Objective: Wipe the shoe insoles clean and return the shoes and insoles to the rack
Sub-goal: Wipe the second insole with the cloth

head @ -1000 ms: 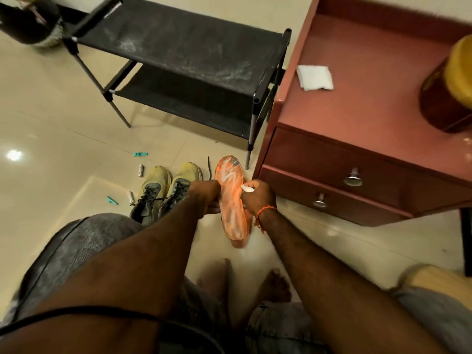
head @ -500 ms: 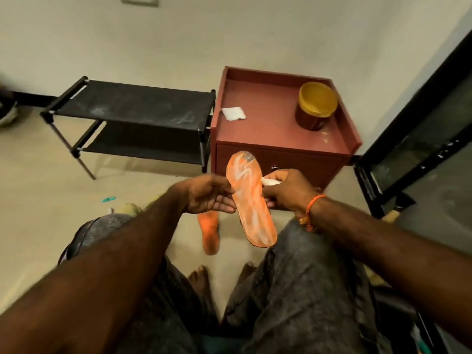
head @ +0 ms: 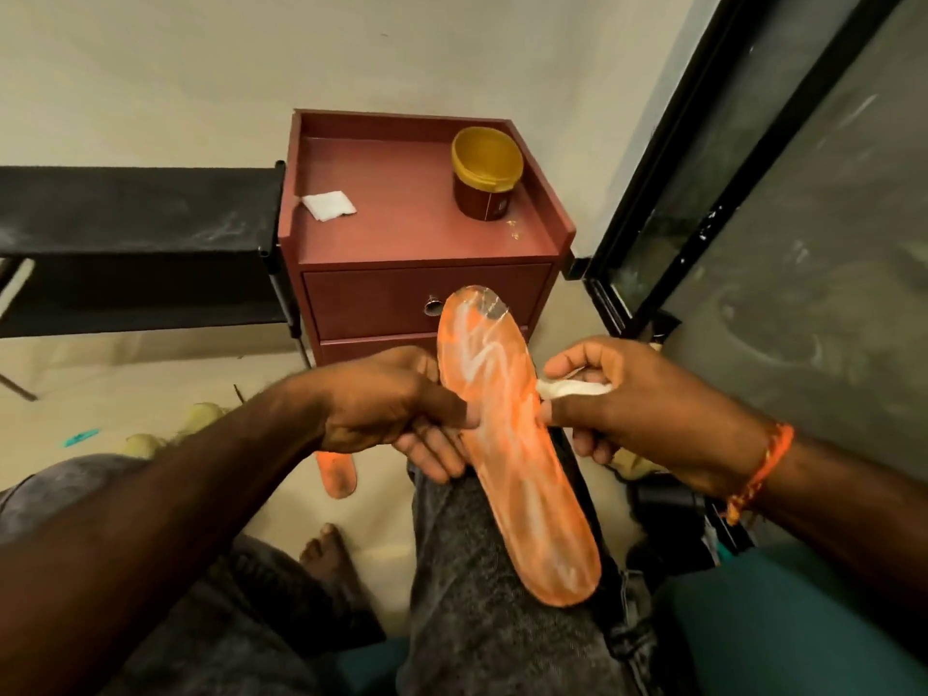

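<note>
Brown jar (head: 483,193) with a yellow lid sits closed on top of the red desk (head: 401,238), back right; contents not visible. White folded wipe (head: 329,205) lies on the desk top, front left, well apart from the jar. Two drawers below, both pushed in; one round knob (head: 432,307) shows just beside the insole tip.

Left hand (head: 396,404) grips the orange insole (head: 507,444) at its left edge, thumb on top, fingers underneath. Insole is held over the person's right knee, toe end pointing up toward the desk, face streaked white. Right hand (head: 638,409) pinches a small white cloth (head: 572,389) against the insole's right edge.

Second orange insole (head: 335,474) lies on the floor below the left hand, partly hidden by it. Yellowish shoes (head: 173,427) on the floor at left, mostly hidden by the left forearm. Black shoe rack (head: 135,218) stands left of the desk, touching or just beside it. Dark-framed glass door (head: 753,193) at right. Orange thread band (head: 763,469) on the right wrist.
</note>
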